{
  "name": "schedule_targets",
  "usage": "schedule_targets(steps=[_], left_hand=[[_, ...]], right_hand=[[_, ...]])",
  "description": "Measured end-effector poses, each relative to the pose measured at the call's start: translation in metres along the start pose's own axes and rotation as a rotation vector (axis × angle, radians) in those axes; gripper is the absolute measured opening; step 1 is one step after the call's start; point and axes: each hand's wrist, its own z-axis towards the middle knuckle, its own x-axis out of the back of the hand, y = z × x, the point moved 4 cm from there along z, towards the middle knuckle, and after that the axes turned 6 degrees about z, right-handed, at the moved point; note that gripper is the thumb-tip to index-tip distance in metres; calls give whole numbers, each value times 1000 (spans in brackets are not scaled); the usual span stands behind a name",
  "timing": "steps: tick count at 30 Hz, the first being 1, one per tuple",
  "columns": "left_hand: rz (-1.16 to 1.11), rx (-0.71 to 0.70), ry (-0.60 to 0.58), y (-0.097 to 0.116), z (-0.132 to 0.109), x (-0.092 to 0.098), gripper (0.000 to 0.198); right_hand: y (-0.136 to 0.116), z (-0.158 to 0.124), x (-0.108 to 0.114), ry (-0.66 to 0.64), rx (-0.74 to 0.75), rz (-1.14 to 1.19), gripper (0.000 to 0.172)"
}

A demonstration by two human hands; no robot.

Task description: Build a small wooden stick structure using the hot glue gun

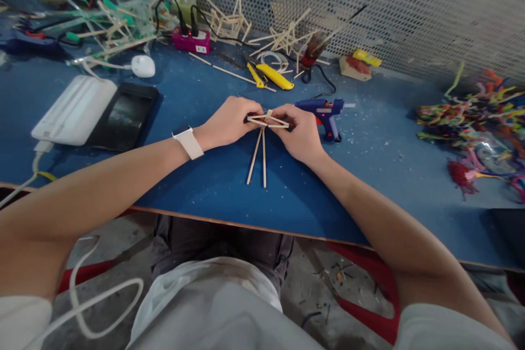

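Observation:
A small frame of thin wooden sticks [264, 156] is held between my two hands over the blue table, two of its sticks pointing down toward me. My left hand [233, 120], with a light watch strap on the wrist, has its fingers closed on the left side of the frame. On the right side, my right hand [301, 134] pinches the frame near its top joint. Just behind my right hand lies a blue glue gun [324, 111], its handle toward me. My fingertips partly hide the upper sticks.
Behind are yellow cutters [275, 76], a pink power strip [191, 41] and stick structures [289, 38] by the mesh wall. A white power bank [74, 109] and black phone [129, 115] lie left; colourful yarn [484, 120] is right. The table's edge [246, 225] is near me.

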Motion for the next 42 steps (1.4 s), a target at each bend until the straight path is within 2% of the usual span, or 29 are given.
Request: schedule_targets(steps=[9, 17, 32, 42], left_hand=[[10, -8, 4, -1, 0, 0, 9], [-6, -13, 4, -2, 0, 0, 7], [30, -36, 9, 1, -1, -1, 11], [37, -19, -7, 0, -1, -1, 10]], right_hand=[[1, -1, 0, -8, -11, 3, 37], [0, -1, 1, -11, 26, 13, 25], [2, -1, 0, -3, 32, 11, 35], [0, -1, 1, -11, 27, 1, 34]])
